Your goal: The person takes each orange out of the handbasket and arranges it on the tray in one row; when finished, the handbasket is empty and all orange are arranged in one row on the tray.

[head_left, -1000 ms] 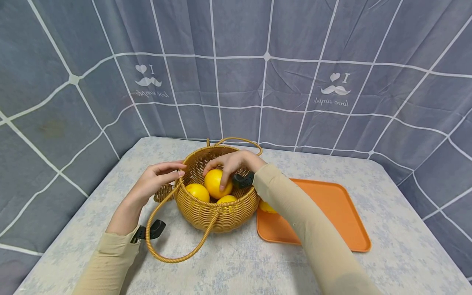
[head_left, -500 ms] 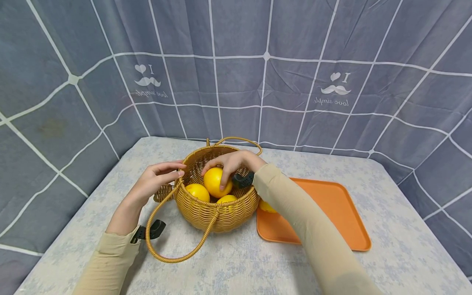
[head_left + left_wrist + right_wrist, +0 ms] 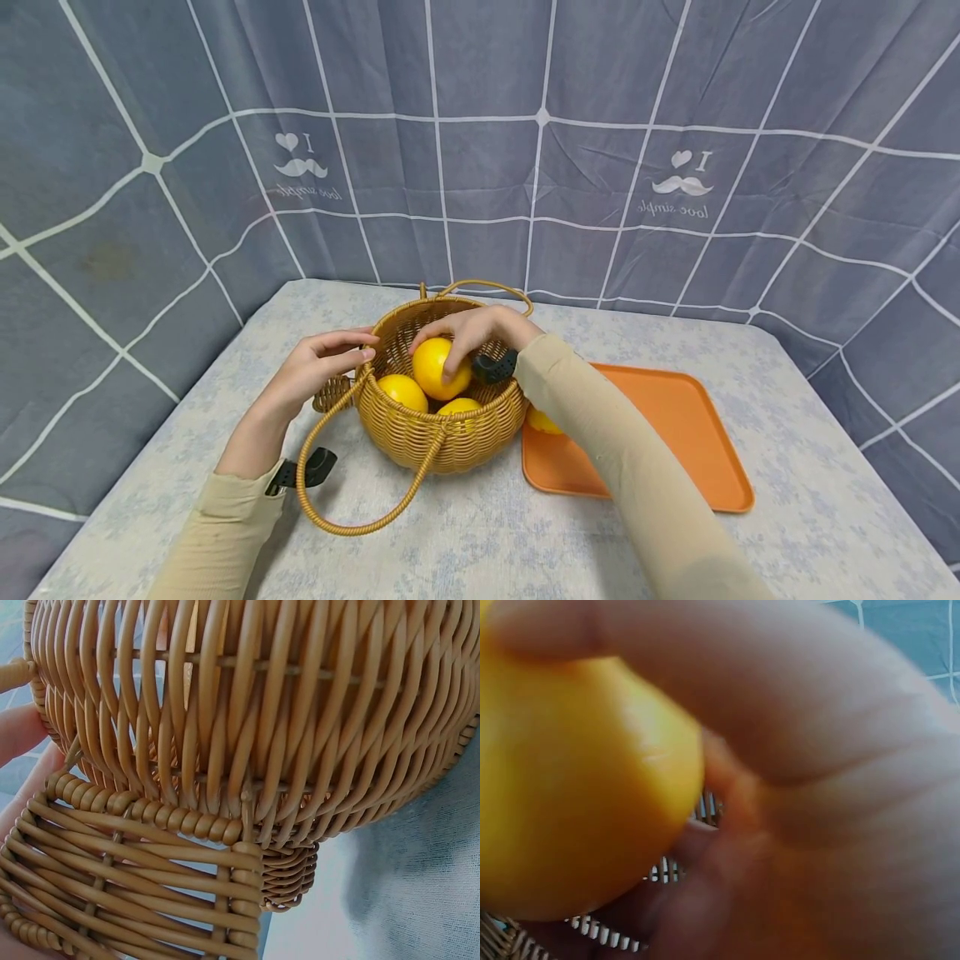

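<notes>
My right hand (image 3: 472,333) reaches into a round wicker basket (image 3: 438,450) and grips a yellow-orange orange (image 3: 432,367), thumb and fingers curled round its sides. In the right wrist view the orange (image 3: 577,795) fills the left side, partly covered by the fingers. Two more oranges lie lower in the basket, one at the left (image 3: 402,390) and one at the front (image 3: 460,407). On the basket's left rim rest the fairly straight fingers of my left hand (image 3: 307,371). Wicker wall (image 3: 247,697) takes up most of the left wrist view.
An orange rectangular tray (image 3: 675,417) lies right of the basket, with another orange (image 3: 543,421) at its left end, partly hidden by the right sleeve. One looped basket handle (image 3: 352,529) hangs down toward the front; the other handle (image 3: 491,283) stands behind.
The orange in my right hand has risen slightly and shifted a little left inside the basket. My left hand stays at the rim.
</notes>
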Motion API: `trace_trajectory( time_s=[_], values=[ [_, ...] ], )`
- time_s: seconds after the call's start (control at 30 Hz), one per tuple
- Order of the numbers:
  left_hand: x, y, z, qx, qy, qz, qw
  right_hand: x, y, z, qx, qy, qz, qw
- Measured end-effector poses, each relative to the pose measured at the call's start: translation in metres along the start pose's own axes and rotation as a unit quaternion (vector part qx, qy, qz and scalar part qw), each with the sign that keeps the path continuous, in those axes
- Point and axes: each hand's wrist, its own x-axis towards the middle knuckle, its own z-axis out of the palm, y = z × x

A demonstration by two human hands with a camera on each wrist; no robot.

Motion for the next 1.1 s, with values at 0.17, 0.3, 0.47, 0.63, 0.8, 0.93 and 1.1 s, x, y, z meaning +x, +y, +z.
trace_trajectory(
  time_s=[0.17, 0.3, 0.47, 0.63, 0.8, 0.93, 1.1],
  values=[
    [-0.001, 0.000, -0.001, 0.002, -0.003, 0.000, 1.0000, -0.003, -0.007, -0.003, 0.019, 0.018, -0.010, 0.9996],
    [0.000, -0.001, -0.001, 0.003, -0.003, -0.002, 1.0000, -0.008, -0.014, -0.006, 0.043, 0.030, -0.042, 0.9977],
    [0.000, -0.002, -0.001, -0.001, -0.005, -0.004, 1.0000, -0.020, -0.021, -0.013, 0.079, 0.046, -0.087, 0.9920],
    [-0.001, -0.002, -0.002, -0.002, -0.006, -0.006, 1.0000, -0.036, -0.024, -0.019, 0.142, 0.065, -0.145, 0.9770],
    [-0.001, -0.002, -0.002, -0.001, -0.006, -0.004, 1.0000, -0.052, -0.025, -0.023, 0.173, 0.090, -0.207, 0.9585],
    [-0.001, -0.002, -0.002, -0.001, -0.006, 0.000, 1.0000, -0.065, -0.023, -0.022, 0.173, 0.118, -0.234, 0.9494],
    [-0.002, -0.002, -0.002, 0.001, -0.006, 0.004, 1.0000, -0.087, -0.017, -0.017, 0.185, 0.166, -0.234, 0.9399]
  ],
)
